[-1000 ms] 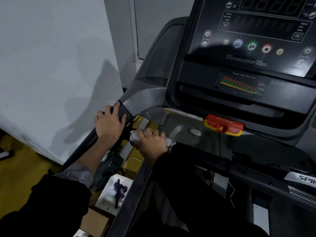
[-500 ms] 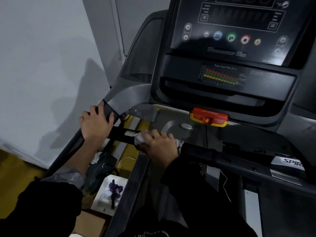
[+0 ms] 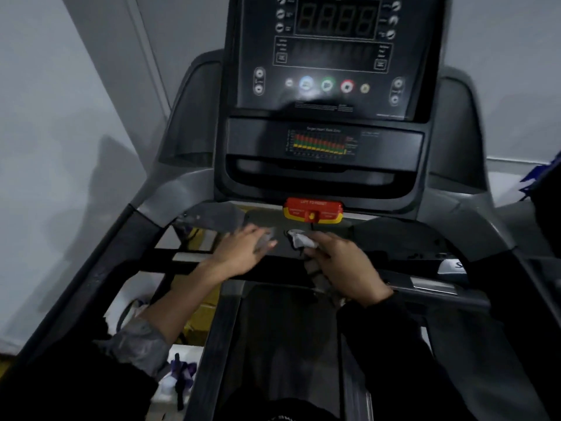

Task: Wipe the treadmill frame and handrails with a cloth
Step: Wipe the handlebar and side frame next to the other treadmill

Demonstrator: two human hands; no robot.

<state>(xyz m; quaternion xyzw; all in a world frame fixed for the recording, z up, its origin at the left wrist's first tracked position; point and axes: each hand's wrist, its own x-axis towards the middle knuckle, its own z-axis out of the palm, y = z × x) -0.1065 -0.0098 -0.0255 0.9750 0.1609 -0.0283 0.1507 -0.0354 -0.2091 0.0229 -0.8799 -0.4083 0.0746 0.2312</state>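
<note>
I face the dark treadmill console [image 3: 328, 56] head on. My right hand [image 3: 343, 262] grips a crumpled white cloth [image 3: 302, 240] and presses it on the grey frame panel just below the red and yellow safety stop [image 3: 312, 210]. My left hand [image 3: 239, 253] lies beside it with fingers stretched out over the front crossbar [image 3: 182, 258], blurred from motion. The left handrail [image 3: 100, 262] and right handrail [image 3: 516, 268] run down on either side.
A white wall [image 3: 60, 147] stands close on the left. On the floor left of the treadmill lie a white box with a purple item [image 3: 179, 378] and some cardboard. The black belt [image 3: 285, 344] runs beneath my arms.
My left hand has let go of the left handrail and moved right to the centre bar. My right hand has slid the cloth rightward to under the safety stop. The view has swung to face the console.
</note>
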